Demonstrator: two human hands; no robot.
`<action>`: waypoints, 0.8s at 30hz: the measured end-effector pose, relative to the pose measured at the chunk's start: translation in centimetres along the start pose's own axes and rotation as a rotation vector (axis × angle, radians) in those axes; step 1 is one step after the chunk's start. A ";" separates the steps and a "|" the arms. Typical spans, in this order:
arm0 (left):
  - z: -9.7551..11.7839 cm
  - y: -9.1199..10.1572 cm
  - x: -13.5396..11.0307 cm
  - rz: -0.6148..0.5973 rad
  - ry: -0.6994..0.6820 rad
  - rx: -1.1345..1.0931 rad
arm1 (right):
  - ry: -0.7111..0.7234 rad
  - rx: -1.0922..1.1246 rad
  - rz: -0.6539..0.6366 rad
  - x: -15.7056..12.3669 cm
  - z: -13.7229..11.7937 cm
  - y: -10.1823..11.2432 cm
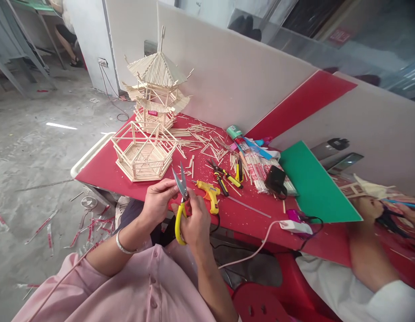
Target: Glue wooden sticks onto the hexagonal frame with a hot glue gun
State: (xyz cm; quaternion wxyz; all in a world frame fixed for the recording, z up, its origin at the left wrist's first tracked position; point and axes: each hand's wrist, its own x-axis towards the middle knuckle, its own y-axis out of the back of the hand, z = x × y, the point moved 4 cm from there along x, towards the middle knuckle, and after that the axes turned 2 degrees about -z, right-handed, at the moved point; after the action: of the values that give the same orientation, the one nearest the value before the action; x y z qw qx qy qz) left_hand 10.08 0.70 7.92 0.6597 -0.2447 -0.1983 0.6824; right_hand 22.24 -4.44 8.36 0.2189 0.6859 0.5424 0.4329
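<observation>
My right hand (195,221) is closed round the yellow handles of a pair of scissors (181,197), whose steel blades point up and away. My left hand (158,199) is pinched close to the blades; what it holds is too small to make out. Both hands hover over the near edge of the red table (103,167). Just beyond them sits a hexagonal frame of wooden sticks (143,152), and behind it a stick pagoda model (157,91). A yellow glue gun (210,194) lies right of my hands.
Loose sticks (194,141) litter the table, with yellow-handled pliers (225,176), a stick bundle (257,167), a black adapter (276,179) and a green board (316,188). Another person's arm (364,255) works at the right. White partition panels (234,76) back the table.
</observation>
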 end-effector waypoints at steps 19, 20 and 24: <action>-2.3 -8.0 7.1 0.087 0.030 -0.031 | -0.181 -0.132 -0.116 8.2 4.8 3.5; -2.8 -8.2 7.5 0.092 0.080 -0.053 | -0.194 -0.141 -0.125 8.5 5.3 3.8; -4.0 -8.4 8.6 0.094 0.195 -0.115 | -0.285 -0.268 -0.099 9.2 8.2 5.6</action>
State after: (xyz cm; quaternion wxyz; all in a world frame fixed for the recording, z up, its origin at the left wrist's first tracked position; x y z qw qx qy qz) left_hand 19.08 9.54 9.06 0.6278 -0.3564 -0.1606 0.6731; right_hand 32.49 3.81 11.57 0.4039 0.6775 0.4765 0.3883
